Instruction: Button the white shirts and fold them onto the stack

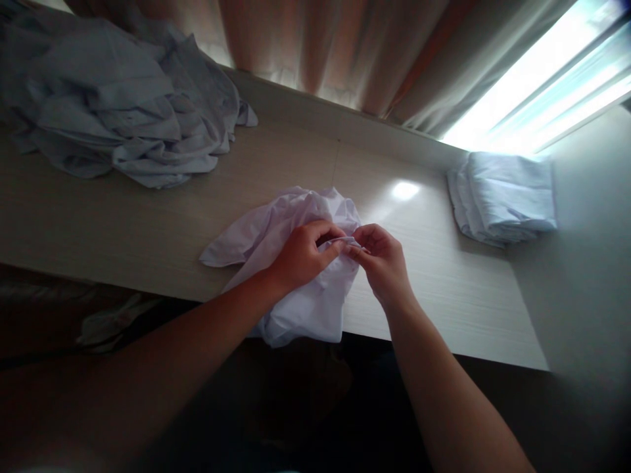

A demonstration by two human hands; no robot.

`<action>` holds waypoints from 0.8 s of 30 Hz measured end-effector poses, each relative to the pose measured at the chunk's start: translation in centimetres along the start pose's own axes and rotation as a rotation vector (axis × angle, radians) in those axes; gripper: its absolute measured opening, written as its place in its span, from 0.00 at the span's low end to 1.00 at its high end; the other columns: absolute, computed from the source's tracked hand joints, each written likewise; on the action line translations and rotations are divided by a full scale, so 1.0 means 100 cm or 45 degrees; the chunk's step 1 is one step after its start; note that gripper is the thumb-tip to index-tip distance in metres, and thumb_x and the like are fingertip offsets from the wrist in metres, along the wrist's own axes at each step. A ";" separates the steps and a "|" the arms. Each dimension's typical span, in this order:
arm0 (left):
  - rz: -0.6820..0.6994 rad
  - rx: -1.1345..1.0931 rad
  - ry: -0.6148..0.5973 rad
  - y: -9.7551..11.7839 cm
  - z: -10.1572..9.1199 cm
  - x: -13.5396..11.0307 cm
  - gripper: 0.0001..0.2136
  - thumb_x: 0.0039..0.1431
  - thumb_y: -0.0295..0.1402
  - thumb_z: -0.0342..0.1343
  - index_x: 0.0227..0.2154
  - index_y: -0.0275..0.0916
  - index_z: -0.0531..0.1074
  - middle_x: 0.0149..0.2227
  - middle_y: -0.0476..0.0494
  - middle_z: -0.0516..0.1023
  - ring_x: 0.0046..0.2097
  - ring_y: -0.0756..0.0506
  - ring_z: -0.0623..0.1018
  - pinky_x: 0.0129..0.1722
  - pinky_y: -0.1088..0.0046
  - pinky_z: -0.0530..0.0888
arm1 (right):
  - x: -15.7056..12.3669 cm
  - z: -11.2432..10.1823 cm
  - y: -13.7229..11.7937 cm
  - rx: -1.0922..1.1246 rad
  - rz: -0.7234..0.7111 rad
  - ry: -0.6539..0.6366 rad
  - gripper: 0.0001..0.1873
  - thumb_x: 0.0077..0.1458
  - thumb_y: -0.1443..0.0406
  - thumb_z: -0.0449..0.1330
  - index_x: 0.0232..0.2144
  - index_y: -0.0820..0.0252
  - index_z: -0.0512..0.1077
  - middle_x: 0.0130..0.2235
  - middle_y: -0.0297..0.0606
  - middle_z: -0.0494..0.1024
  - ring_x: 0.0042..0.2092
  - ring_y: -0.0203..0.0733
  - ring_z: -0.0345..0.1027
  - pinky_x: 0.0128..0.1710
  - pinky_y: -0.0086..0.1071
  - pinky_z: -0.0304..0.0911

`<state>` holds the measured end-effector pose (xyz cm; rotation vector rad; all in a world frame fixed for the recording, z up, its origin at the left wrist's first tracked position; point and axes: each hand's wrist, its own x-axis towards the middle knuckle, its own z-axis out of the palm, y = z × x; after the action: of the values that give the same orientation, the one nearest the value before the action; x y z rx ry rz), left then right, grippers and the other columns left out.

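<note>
The cloth lies crumpled at the near edge of the desk, its lower part hanging over the edge toward 6 o'clock; it looks thin, white and limp, so I judge it light, soft and quick to sag or slide wherever it is not held; nothing about it seems fragile. A hem or a corner looks like the best place to grip it, since the bunched middle would only fold further.

The left hand rests on top of the cloth with its fingers curled in, thumb and forefinger pinched on a narrow edge of fabric; the right hand, just at its 3 o'clock, nips the same edge, fingers nearly closed; the two sets of fingertips almost touch, with a short stretch of hem between them.

At 10 o'clock from the cloth, well apart, sits a loose pile of similar pale fabric; at 2 o'clock a folded stack rests against the wall; curtains hang behind the desk at 12 o'clock.
</note>
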<state>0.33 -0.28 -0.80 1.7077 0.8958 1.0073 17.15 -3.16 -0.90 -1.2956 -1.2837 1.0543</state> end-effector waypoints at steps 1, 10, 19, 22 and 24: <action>-0.002 -0.004 -0.001 0.000 0.000 0.000 0.06 0.60 0.33 0.57 0.36 0.37 0.77 0.37 0.44 0.80 0.39 0.47 0.78 0.42 0.70 0.74 | 0.000 0.000 0.000 0.001 -0.003 -0.002 0.11 0.47 0.63 0.68 0.30 0.56 0.68 0.29 0.30 0.70 0.30 0.34 0.62 0.27 0.30 0.59; -0.009 -0.037 0.025 0.001 0.000 0.000 0.07 0.61 0.34 0.57 0.36 0.35 0.76 0.37 0.44 0.80 0.39 0.48 0.78 0.41 0.72 0.73 | 0.000 -0.002 0.003 0.082 -0.033 -0.009 0.11 0.48 0.66 0.68 0.31 0.55 0.68 0.31 0.30 0.69 0.32 0.34 0.62 0.30 0.30 0.59; -0.026 -0.057 0.020 -0.001 -0.001 0.001 0.07 0.60 0.34 0.57 0.36 0.36 0.76 0.36 0.45 0.80 0.38 0.48 0.78 0.41 0.72 0.74 | -0.001 -0.001 0.000 0.121 -0.034 0.003 0.11 0.47 0.66 0.68 0.30 0.55 0.68 0.30 0.30 0.68 0.31 0.34 0.61 0.28 0.30 0.58; -0.016 -0.058 0.020 -0.002 -0.001 0.001 0.07 0.60 0.33 0.57 0.36 0.35 0.76 0.36 0.45 0.80 0.38 0.48 0.78 0.41 0.72 0.74 | -0.001 0.000 -0.001 0.109 -0.038 0.011 0.11 0.47 0.66 0.68 0.30 0.55 0.67 0.30 0.30 0.68 0.31 0.34 0.61 0.28 0.30 0.58; -0.003 -0.053 0.018 -0.003 -0.001 0.001 0.07 0.60 0.32 0.57 0.36 0.35 0.76 0.37 0.45 0.80 0.38 0.48 0.77 0.42 0.72 0.74 | -0.002 0.000 -0.002 0.099 -0.048 0.012 0.11 0.47 0.66 0.68 0.30 0.55 0.67 0.30 0.30 0.67 0.31 0.34 0.61 0.28 0.30 0.58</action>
<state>0.22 -0.11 -1.00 1.6663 0.8804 1.0309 17.11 -3.35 -0.70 -1.2126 -1.2434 1.0601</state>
